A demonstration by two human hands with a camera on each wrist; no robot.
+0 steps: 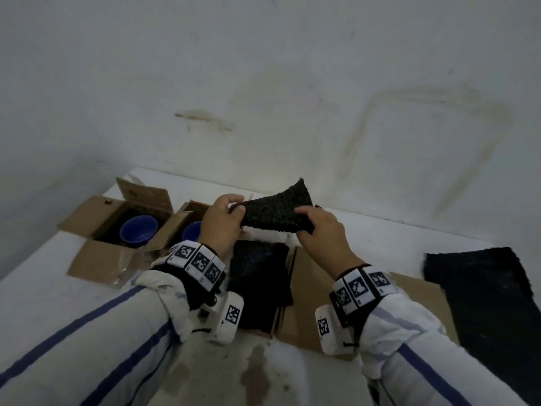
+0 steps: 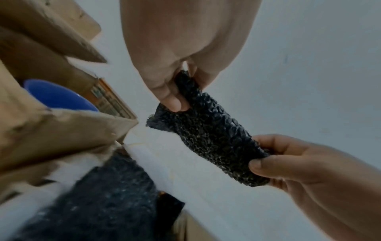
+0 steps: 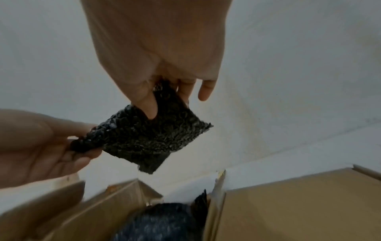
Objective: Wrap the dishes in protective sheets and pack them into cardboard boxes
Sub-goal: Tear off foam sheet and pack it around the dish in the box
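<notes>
Both hands hold a small black bubble-wrap sheet in the air above the table. My left hand pinches its left edge between thumb and fingers; my right hand pinches its right edge. The left wrist view shows the sheet stretched between the two hands, and so does the right wrist view. Below them an open cardboard box holds something covered in black wrap. Two more open boxes at the left each hold a blue bowl, the second bowl partly hidden by my left hand.
A larger black sheet lies on the white table at the right. A stained white wall stands close behind the table. Box flaps spread out at the left.
</notes>
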